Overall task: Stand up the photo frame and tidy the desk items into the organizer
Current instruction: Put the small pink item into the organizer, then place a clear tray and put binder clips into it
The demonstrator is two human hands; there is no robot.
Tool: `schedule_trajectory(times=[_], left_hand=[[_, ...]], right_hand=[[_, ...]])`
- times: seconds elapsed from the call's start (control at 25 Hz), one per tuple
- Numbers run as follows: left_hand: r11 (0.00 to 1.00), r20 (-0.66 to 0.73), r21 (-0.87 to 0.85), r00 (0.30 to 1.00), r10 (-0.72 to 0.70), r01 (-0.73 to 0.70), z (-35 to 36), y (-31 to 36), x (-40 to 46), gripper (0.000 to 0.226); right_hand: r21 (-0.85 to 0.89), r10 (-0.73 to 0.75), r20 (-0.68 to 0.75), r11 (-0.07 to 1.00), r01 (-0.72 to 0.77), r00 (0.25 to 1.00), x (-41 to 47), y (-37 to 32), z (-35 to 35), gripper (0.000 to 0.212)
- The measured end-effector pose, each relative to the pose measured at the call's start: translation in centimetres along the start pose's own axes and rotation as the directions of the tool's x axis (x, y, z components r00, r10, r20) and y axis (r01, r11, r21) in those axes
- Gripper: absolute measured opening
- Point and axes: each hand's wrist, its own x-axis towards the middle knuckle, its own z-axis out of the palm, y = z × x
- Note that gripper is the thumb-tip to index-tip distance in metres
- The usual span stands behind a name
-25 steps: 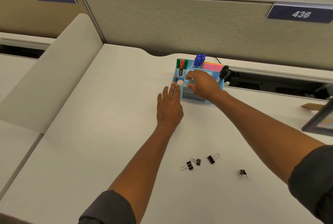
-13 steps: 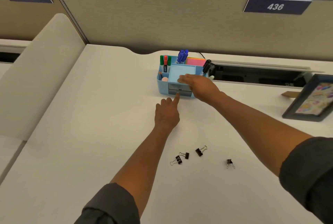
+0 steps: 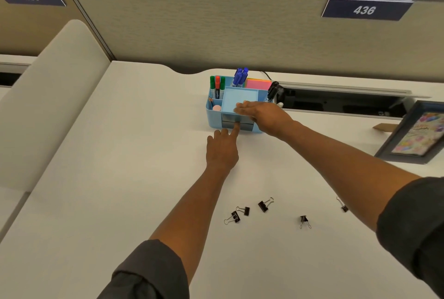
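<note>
The person is reaching across the desk (image 3: 120, 178) to the blue organizer (image 3: 213, 119), which is sitting near the far edge, about midway along it. The right hand (image 3: 264, 116) is lying flat with straight fingers on the organizer's front rim, seemingly steadying it, while the left hand (image 3: 222, 149) is pointing its index finger at the grey drawer (image 3: 228, 123) in the front face, the other fingers curled and holding nothing. The step looks like opening that drawer: it should go best if the right hand is pressing down so the light box is not sliding, and the left fingertip is hooking the drawer's pull and drawing straight toward the near edge. The organizer is holding green and red markers (image 3: 217, 88) in its back left cell, blue pens (image 3: 240, 76) behind, pink sticky notes (image 3: 259, 84) at the back right, and a pale round eraser (image 3: 216, 108) at the front left; the middle tray looks bare. Five binder clips (image 3: 264, 205) are lying loose toward the near edge. The photo frame (image 3: 413, 135) is leaning back by the right edge.
</note>
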Motion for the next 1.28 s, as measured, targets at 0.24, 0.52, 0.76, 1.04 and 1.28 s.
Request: schedule_trajectory(times=[0.24, 0.52, 0.76, 1.04, 1.28], left_hand=[[1.000, -0.059, -0.017, 0.998, -0.026, 0.025, -0.2, 0.2, -0.7, 0.063], [0.999, -0.163, 0.046, 0.986, 0.029, -0.022, 1.1, -0.6, -4.0, 0.054], [0.998, -0.196, 0.039, 0.979, 0.046, -0.039, 1.2, -1.0, -5.3, 0.050], [0.998, -0.150, 0.038, 0.987, 0.063, -0.057, -0.1, -0.4, -5.6, 0.061], [0.988, -0.105, -0.107, 0.990, 0.098, -0.109, -1.0, 2.4, -7.2, 0.047]], right_hand=[[-0.023, 0.011, 0.027, 1.000, -0.011, 1.000, 0.1, -0.2, 0.1, 0.077], [-0.039, 0.010, 0.037, 0.999, -0.009, 0.999, -0.2, -0.3, -0.3, 0.080], [-0.041, 0.013, 0.043, 0.999, -0.011, 0.999, -0.2, -0.4, -0.3, 0.079], [-0.064, 0.048, 0.077, 0.997, -0.043, 0.996, -0.1, -1.3, -0.1, 0.078], [0.055, 0.118, -0.119, 0.992, -0.112, 0.986, -4.3, -3.4, 1.1, 0.061]])
